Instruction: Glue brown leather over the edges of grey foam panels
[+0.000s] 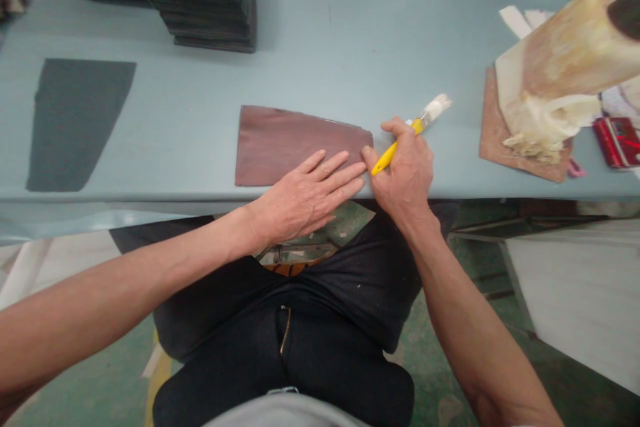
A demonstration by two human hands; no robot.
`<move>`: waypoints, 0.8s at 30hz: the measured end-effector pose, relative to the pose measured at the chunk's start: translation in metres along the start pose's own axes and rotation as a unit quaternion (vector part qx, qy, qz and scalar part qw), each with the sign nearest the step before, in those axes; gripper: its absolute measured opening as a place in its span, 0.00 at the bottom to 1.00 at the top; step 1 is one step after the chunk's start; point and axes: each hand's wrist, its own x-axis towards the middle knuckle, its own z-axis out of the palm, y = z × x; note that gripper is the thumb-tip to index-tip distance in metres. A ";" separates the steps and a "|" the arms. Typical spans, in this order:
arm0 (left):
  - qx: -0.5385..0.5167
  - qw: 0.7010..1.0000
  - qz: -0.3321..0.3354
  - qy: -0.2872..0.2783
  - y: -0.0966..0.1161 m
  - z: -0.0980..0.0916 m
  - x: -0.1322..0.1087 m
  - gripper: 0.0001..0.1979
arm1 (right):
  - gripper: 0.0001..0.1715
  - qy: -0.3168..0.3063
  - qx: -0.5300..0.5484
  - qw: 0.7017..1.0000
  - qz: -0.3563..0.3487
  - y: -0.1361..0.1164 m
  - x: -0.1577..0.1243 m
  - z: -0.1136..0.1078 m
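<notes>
A brown leather-like panel lies flat near the table's front edge, narrowing toward its right end. Resting on its lower right part is my left hand, palm down with fingers stretched out. My right hand is closed around a paintbrush with a yellow handle; its whitish bristles point up and to the right, away from the panel. The thumb of that hand touches the panel's right end, close to my left fingertips.
Tall stacks of dark panels stand at the back left. One dark grey piece lies flat at the left. On the right, a stained glue container sits on a brown board, beside a red object. The blue-grey table ends just before my lap.
</notes>
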 end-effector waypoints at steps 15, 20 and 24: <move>-0.007 1.000 0.013 0.001 -0.001 0.001 -0.001 0.37 | 0.25 -0.008 0.005 1.000 0.007 0.000 0.000 -0.001; -0.014 1.000 0.012 -0.002 -0.001 0.004 -0.006 0.39 | 0.24 0.003 -0.002 1.000 -0.003 0.001 0.000 0.000; -0.007 1.000 0.004 0.009 0.001 0.009 -0.013 0.39 | 0.24 0.006 0.000 1.000 -0.004 0.000 -0.001 0.000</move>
